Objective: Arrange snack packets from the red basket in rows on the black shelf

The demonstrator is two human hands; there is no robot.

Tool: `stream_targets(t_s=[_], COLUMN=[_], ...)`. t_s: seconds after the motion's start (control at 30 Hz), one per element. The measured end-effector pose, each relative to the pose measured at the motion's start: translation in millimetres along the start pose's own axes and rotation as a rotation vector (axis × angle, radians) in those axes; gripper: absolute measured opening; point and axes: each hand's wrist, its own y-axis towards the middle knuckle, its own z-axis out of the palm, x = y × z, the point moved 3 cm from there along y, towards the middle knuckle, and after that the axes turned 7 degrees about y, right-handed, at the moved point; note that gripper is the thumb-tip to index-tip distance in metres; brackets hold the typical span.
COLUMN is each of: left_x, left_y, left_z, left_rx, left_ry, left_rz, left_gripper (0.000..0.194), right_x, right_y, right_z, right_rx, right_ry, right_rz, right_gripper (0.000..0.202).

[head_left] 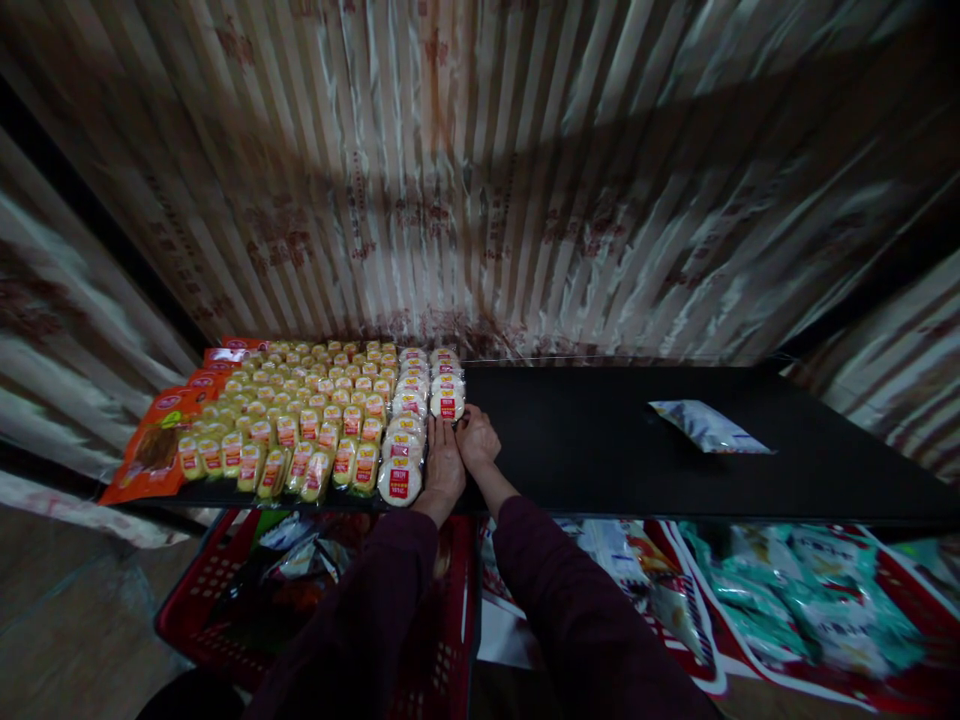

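Observation:
Both hands reach onto the black shelf [555, 440], at the front of a short row of round white cakes in clear wrappers [448, 404]. My left hand [445, 462] lies with its fingers stretched forward, the tips against the front cake's lower edge. Close beside it, my right hand [478, 438] is closed, its fingers curled at that cake's right corner; what they grip, if anything, is hidden. Left of my hands runs a longer row of the same round cakes [400, 480]. Further left stand several rows of small yellow wrapped cakes [300, 430].
Orange packets [154, 445] lie at the shelf's left end. A white and blue packet [709, 427] rests on the right part. Below are a red basket [176, 600] with packets and another basket of teal bags [817, 590]. Striped plastic sheeting [480, 180] hangs behind.

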Motion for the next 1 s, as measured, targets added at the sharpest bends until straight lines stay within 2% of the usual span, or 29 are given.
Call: stream_targets(t_s=[0.3, 0.6, 1.0], left_x=[-4.3, -3.7, -8.8], left_y=[-1.2, -0.7, -9.0], left_z=[-3.7, 4.0, -5.1], left_rx=[-0.020, -0.051, -0.011], left_ry=[0.049, 0.085, -0.021], left_rz=[0.013, 0.019, 0.055], left_gripper=[0.050, 0.049, 0.053], right_x=[-1.7, -5.5, -8.4], right_y=[-2.0, -5.5, -16.9], right_z=[-2.5, -5.2, -13.3], right_rx=[0.012, -0.007, -0.018], right_ry=[0.021, 0.101, 0.169], right_rz=[-0.015, -0.065, -0.095], right_gripper=[0.036, 0.034, 0.039])
